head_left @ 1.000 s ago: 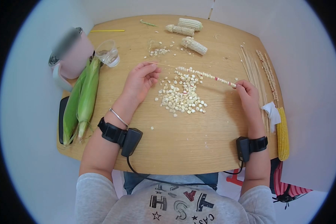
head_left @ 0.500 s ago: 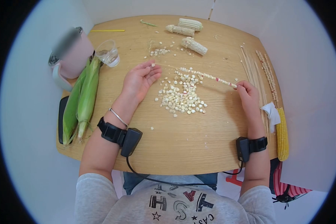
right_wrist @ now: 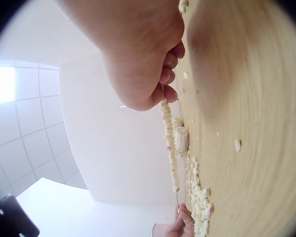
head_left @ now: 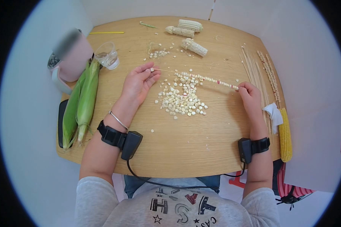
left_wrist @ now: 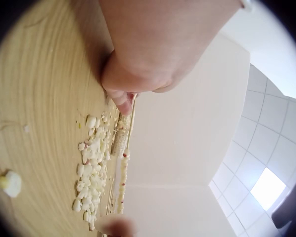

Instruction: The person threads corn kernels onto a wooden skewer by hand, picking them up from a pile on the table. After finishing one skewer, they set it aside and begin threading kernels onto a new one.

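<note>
Bearing kernels (head_left: 183, 101), a table (head_left: 182, 151) stands by white walls (head_left: 308, 98).

- Indoors: a small, booth-like room, office-like in look; its exact kind cannot be told.
- Plain pale walls (head_left: 310, 109) stand close behind and at both sides of a wooden desk (head_left: 185, 151).
- Overhead, a ceiling (left_wrist: 266, 133) of square panels holds a bright square light (left_wrist: 268, 190).
- Corn kernels (head_left: 183, 101) share the desk with a pink mug (head_left: 75, 68) and clear cup (head_left: 109, 60).
</note>
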A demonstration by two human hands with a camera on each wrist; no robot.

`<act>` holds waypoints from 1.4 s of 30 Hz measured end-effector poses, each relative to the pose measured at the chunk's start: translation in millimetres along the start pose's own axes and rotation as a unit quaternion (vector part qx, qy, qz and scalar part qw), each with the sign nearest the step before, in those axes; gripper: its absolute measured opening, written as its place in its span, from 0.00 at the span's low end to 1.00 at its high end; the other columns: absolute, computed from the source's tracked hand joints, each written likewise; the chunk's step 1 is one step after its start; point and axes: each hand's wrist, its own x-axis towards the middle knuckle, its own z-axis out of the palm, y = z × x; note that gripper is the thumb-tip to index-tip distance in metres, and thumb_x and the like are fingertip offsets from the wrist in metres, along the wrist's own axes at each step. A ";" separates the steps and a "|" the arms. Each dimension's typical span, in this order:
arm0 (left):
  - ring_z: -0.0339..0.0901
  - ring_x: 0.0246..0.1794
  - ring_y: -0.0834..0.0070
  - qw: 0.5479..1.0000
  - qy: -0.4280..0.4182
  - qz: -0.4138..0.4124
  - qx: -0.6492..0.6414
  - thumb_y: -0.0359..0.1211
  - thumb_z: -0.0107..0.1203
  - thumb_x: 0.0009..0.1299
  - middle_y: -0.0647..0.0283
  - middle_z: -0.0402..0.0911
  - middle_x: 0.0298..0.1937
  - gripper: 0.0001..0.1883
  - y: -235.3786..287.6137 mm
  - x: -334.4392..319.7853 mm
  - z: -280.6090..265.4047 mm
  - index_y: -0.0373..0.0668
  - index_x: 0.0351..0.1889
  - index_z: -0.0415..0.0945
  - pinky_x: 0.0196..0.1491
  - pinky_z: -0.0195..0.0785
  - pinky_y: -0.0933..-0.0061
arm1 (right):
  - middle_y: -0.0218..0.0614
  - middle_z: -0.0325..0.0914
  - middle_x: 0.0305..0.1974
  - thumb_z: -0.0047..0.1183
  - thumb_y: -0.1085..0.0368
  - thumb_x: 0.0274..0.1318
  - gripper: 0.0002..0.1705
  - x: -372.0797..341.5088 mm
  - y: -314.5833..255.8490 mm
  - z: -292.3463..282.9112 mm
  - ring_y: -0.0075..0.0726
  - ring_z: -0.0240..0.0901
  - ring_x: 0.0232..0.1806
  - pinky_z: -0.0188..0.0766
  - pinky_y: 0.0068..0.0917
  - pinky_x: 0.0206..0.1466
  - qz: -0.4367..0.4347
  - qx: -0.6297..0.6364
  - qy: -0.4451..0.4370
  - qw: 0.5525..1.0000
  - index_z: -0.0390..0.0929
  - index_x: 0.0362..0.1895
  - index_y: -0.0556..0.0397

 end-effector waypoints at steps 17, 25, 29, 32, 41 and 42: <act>0.72 0.39 0.69 0.998 0.035 0.030 0.043 0.20 0.42 0.63 0.53 0.72 0.42 0.12 -2.4 -3.1 4.1 0.33 0.46 0.64 0.43 0.71 0.75 | 0.27 0.66 0.15 0.43 0.67 0.43 0.09 0.8 -0.8 -3.8 0.16 0.58 0.18 0.53 0.18 0.21 0.008 -0.002 0.005 1.000 0.73 0.23 0.61; 0.73 0.39 0.70 0.998 0.028 0.041 0.040 0.20 0.43 0.63 0.53 0.72 0.41 0.11 -3.4 -3.0 2.3 0.34 0.43 0.64 0.41 0.71 0.75 | 0.28 0.66 0.14 0.43 0.66 0.43 0.10 0.9 0.0 -3.3 0.17 0.58 0.18 0.54 0.19 0.21 0.001 -0.013 0.012 1.000 0.74 0.23 0.60; 0.73 0.38 0.70 0.998 0.032 0.042 0.044 0.20 0.44 0.62 0.53 0.72 0.41 0.11 -2.7 -4.7 3.4 0.34 0.43 0.64 0.41 0.71 0.75 | 0.28 0.65 0.14 0.43 0.66 0.43 0.10 0.5 -0.8 -3.1 0.17 0.58 0.18 0.53 0.19 0.21 0.006 -0.020 0.012 1.000 0.74 0.23 0.60; 0.73 0.38 0.70 0.998 0.031 0.045 0.036 0.20 0.45 0.62 0.53 0.72 0.40 0.11 -3.5 -3.8 2.1 0.34 0.43 0.64 0.41 0.71 0.76 | 0.28 0.65 0.13 0.43 0.66 0.43 0.10 1.3 1.0 -3.3 0.18 0.58 0.17 0.54 0.19 0.21 0.010 -0.024 0.011 1.000 0.74 0.23 0.60; 0.73 0.36 0.72 0.998 0.027 0.050 0.036 0.20 0.47 0.61 0.55 0.73 0.38 0.11 -4.4 -2.7 0.6 0.35 0.42 0.65 0.40 0.71 0.77 | 0.29 0.66 0.14 0.43 0.66 0.43 0.10 1.2 1.3 -2.7 0.18 0.59 0.18 0.54 0.19 0.21 0.012 -0.028 0.012 0.999 0.74 0.23 0.60; 0.73 0.36 0.72 0.998 0.026 0.050 0.036 0.20 0.48 0.60 0.55 0.73 0.38 0.11 -4.7 -2.2 0.4 0.35 0.41 0.65 0.40 0.71 0.77 | 0.29 0.66 0.14 0.43 0.66 0.43 0.10 1.2 1.6 -2.8 0.18 0.59 0.18 0.54 0.19 0.21 0.009 -0.024 0.011 1.000 0.74 0.23 0.60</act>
